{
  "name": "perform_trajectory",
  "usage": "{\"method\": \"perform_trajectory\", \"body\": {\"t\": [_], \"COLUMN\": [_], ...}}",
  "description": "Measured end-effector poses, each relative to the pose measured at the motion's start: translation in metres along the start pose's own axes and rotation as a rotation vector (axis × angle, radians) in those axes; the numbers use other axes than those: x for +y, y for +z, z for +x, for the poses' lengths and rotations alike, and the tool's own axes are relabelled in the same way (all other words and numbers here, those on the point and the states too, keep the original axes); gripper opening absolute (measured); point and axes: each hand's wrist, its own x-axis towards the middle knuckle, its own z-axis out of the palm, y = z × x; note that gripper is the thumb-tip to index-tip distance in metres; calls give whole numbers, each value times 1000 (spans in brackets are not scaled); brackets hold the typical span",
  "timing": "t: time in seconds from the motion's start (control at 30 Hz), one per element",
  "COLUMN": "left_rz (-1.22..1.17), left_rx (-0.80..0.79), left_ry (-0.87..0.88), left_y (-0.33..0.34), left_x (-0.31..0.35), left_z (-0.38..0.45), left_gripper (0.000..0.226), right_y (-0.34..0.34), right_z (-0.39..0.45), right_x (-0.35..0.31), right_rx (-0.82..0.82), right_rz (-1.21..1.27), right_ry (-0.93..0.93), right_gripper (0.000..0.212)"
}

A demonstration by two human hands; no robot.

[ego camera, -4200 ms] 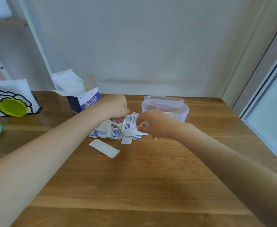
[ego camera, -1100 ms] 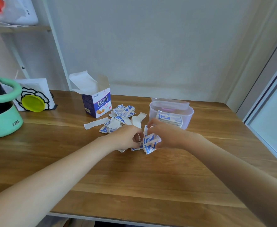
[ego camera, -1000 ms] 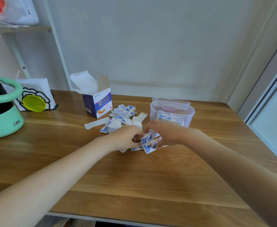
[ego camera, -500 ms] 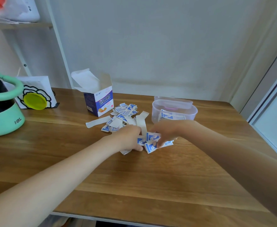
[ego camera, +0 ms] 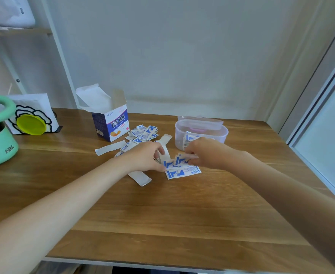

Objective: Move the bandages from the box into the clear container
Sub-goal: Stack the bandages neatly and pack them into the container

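At the far left of the table [ego camera: 182,224] stands the opened box [ego camera: 111,123], flaps up, and just right of it, touching its near corner, lies the far heap of bandages [ego camera: 144,133], blue-and-white wrappers mixed with plain white strips. Nearer the camera the left hand [ego camera: 144,161] rests knuckles-up on the wood with its fingers [ego camera: 158,149] curled, one white strip looping up past them; whether they actually pinch it is hard to tell. A loose white strip [ego camera: 139,177] pokes out from under that hand toward the near side. Directly between the two hands sits a small gathered cluster of bandages [ego camera: 175,162], and the lowest wrapper [ego camera: 182,172] lies flat with its long axis running left to right. The right hand [ego camera: 206,153] comes in from the right, fingers bent and closing on the right edge of that cluster, apparently pinching it. The clear container [ego camera: 218,133] stands just beyond the right hand, on the far side of it, already holding some wrapped bandages against its near wall. I judge the coming move to depend on this: the cluster lies left of the right fingers and the container sits just behind them, so the right hand is the nearer carrier and needs only a lift and a short push away.
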Motion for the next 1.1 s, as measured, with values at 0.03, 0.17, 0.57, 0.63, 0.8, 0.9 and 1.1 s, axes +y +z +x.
{"method": "perform_trajectory", "body": {"t": [0.03,0.17,0.57,0.63,0.8,0.9,1.1], "left_rz": [8,114,-65,-50,24,77,159], "left_rx": [-8,-75,8,30,108,182,234], "left_ry": [22,60,91,108,128,177,210], "left_y": [2,13,21,21,23,25,21], "left_x": [3,13,19,21,17,13,16], "left_z": [0,0,1,0,-1,-3,-6], "left_gripper": [49,49,21,17,23,27,25], "right_y": [2,7,15,15,16,19,21], "right_z": [-1,-5,-15,-14,-15,-16,-18], "right_x": [1,8,23,18,15,18,15], "right_rx": [-30,-78,-52,-44,24,37,118], "right_rz": [27,50,261,297,263,219,182], "right_ry": [-2,9,90,70,55,58,24], "right_gripper": [19,22,7,5,15,21,21]}}
